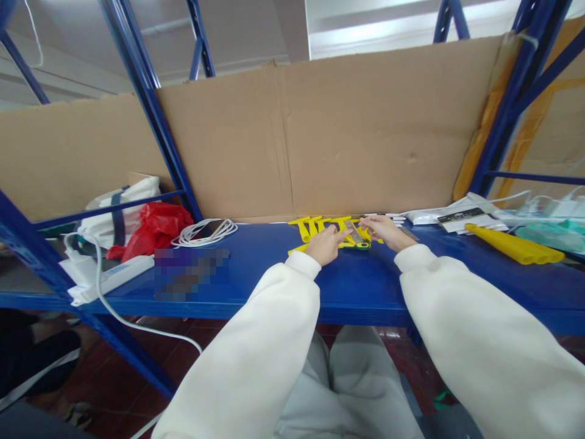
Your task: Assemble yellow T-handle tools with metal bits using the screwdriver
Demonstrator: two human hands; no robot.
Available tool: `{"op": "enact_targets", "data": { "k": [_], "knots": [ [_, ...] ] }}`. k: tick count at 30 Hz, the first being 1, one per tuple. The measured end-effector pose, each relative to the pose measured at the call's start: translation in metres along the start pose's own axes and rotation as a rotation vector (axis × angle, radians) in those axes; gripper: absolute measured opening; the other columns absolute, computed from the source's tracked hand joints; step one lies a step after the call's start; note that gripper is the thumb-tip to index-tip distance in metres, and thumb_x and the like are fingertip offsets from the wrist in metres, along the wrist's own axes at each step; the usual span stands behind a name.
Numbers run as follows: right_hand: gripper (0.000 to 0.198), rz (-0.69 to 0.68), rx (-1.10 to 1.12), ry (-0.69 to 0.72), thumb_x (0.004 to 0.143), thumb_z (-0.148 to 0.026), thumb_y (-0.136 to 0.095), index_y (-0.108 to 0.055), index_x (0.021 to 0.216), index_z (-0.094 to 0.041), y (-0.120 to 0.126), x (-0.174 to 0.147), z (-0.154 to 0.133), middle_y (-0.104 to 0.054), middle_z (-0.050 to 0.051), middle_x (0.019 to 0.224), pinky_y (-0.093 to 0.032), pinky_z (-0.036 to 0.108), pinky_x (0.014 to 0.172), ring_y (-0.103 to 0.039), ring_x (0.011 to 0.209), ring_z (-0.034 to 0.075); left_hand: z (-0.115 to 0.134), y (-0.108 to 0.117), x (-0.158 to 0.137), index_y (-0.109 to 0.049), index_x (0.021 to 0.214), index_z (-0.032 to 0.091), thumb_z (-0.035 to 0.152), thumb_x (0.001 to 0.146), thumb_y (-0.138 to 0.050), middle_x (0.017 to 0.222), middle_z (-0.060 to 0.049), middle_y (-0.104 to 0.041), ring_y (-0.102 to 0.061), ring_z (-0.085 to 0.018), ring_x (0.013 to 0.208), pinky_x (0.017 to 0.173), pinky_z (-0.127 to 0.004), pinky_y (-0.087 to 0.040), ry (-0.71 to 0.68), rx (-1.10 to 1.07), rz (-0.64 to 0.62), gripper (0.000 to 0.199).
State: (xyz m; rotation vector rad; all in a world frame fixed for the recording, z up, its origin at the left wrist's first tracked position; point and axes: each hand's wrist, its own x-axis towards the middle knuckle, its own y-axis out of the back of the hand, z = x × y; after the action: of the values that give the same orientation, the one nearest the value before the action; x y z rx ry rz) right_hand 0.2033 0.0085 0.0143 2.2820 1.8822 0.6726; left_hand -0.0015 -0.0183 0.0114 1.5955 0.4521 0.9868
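Observation:
Both my hands are over the blue shelf top, close together. My left hand [323,244] has its fingers closed at the edge of a small greyish flat rectangular piece [353,233]. From the other side, my right hand [384,230] is closed, fingertips pinched near that piece; what they hold is too small to make out. Behind and beside my left hand lie several yellow T-shaped plastic tools [303,228], laid in a row. Just below the fingertips rests a yellow-and-black tool with a green part [362,246]. Thin white and dark strips [392,217] lie behind my right hand.
On the left of the blue shelf [274,292] are a power strip [123,274], a red plastic bag [162,222] and a coiled white cable [208,230]. Yellow cone-shaped pieces [516,245] and a white packet [473,218] lie right. Cardboard [347,134] stands behind.

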Motion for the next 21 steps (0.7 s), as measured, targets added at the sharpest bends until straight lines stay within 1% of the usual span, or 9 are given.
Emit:
{"op": "enact_targets", "data": {
  "k": [2,4,6,9,12,14,16,18,21],
  "knots": [
    [0.018,0.113,-0.297,0.049,0.082,-0.019,-0.065,-0.061,0.065,-0.017,0.010,0.008,0.009,-0.067,0.006,0.067,-0.048,0.026,0.066,-0.062,0.066,0.017,-0.003,-0.001,0.001,-0.051,0.150,0.033,0.020,0.103,-0.038,0.121,-0.009,-0.062,-0.063,-0.024,0.111,0.094,-0.038,-0.052,0.055,-0.044,0.012,0.052],
    [0.013,0.153,-0.558,0.048,0.080,-0.012,-0.062,-0.068,0.069,-0.016,0.018,0.013,0.016,-0.074,0.011,0.079,-0.050,0.028,0.077,-0.070,0.084,0.023,-0.005,-0.003,0.002,-0.052,0.150,0.033,0.022,0.103,-0.038,0.120,-0.008,-0.064,-0.063,-0.022,0.109,0.096,-0.036,-0.052,0.098,-0.082,0.035,0.050],
    [0.014,0.112,-0.755,-0.006,0.080,-0.011,-0.060,-0.074,0.078,-0.015,0.024,0.014,0.021,-0.077,0.015,0.089,-0.051,0.029,0.083,-0.072,0.095,0.026,-0.007,-0.004,0.003,-0.052,0.150,0.033,0.023,0.104,-0.038,0.119,-0.007,-0.065,-0.063,-0.021,0.109,0.098,-0.036,-0.052,0.128,-0.104,0.057,0.049],
    [0.018,0.014,-0.951,-0.103,0.084,-0.023,-0.062,-0.077,0.089,-0.013,0.025,0.010,0.021,-0.077,0.018,0.096,-0.053,0.035,0.085,-0.072,0.101,0.031,-0.008,-0.005,0.004,-0.053,0.149,0.033,0.024,0.104,-0.038,0.120,-0.007,-0.065,-0.063,-0.022,0.110,0.100,-0.036,-0.051,0.149,-0.126,0.069,0.048],
    [0.029,-0.034,-1.050,-0.136,0.086,-0.037,-0.066,-0.077,0.094,-0.013,0.024,0.006,0.018,-0.076,0.021,0.098,-0.053,0.041,0.088,-0.071,0.107,0.034,-0.009,-0.005,0.004,-0.055,0.147,0.035,0.024,0.103,-0.040,0.120,-0.007,-0.066,-0.063,-0.022,0.112,0.100,-0.037,-0.051,0.147,-0.140,0.067,0.047],
    [0.031,-0.052,-1.074,-0.128,0.086,-0.039,-0.067,-0.077,0.100,-0.013,0.023,0.004,0.015,-0.076,0.021,0.102,-0.053,0.042,0.091,-0.070,0.110,0.034,-0.009,-0.005,0.004,-0.056,0.146,0.035,0.024,0.103,-0.041,0.120,-0.007,-0.066,-0.063,-0.022,0.112,0.100,-0.038,-0.051,0.143,-0.145,0.066,0.047],
    [0.032,-0.062,-1.092,-0.127,0.087,-0.033,-0.066,-0.076,0.108,-0.012,0.021,0.002,0.010,-0.075,0.022,0.108,-0.052,0.043,0.094,-0.070,0.112,0.034,-0.010,-0.006,0.004,-0.057,0.146,0.035,0.024,0.103,-0.042,0.120,-0.007,-0.066,-0.064,-0.023,0.112,0.100,-0.038,-0.052,0.139,-0.146,0.067,0.047],
    [0.033,-0.074,-1.117,-0.130,0.088,-0.022,-0.061,-0.073,0.116,-0.009,0.019,-0.001,0.004,-0.074,0.026,0.114,-0.051,0.044,0.096,-0.069,0.115,0.035,-0.011,-0.007,0.005,-0.058,0.145,0.035,0.024,0.103,-0.042,0.120,-0.007,-0.066,-0.064,-0.023,0.112,0.100,-0.038,-0.052,0.131,-0.146,0.068,0.046],
    [0.037,-0.083,-1.137,-0.116,0.089,-0.011,-0.053,-0.071,0.121,-0.004,0.016,-0.006,-0.004,-0.070,0.031,0.120,-0.049,0.046,0.100,-0.067,0.119,0.037,-0.013,-0.011,0.007,-0.061,0.142,0.033,0.024,0.102,-0.044,0.120,-0.007,-0.066,-0.064,-0.022,0.112,0.101,-0.038,-0.053,0.112,-0.150,0.067,0.044]
  ]
}}
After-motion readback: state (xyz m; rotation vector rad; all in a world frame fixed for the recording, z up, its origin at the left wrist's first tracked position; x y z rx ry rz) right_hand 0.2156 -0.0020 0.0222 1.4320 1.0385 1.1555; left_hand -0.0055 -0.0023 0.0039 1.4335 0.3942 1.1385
